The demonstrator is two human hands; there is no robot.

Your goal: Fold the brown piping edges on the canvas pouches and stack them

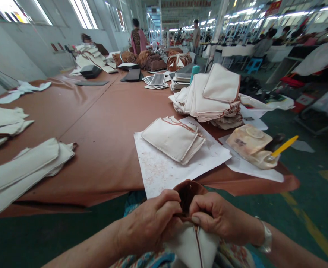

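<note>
Lower centre of frame — left hand point(148, 223) and right hand point(218, 219) both pinch the brown rim of a soft cream-and-brown fabric pouch point(190, 238); light, limp — likely best gripped at its seamed edge.

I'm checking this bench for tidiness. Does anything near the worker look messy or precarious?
Yes. The white paper sheet under the small pouch stack is speckled with reddish stains, and the glue-crusted tub with its yellow-handled brush sits near the table's edge.

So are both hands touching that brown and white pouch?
Touching. The head view shows the left hand and right hand both pinching the pouch at its brown opening, fingers pressed right against it.
</note>
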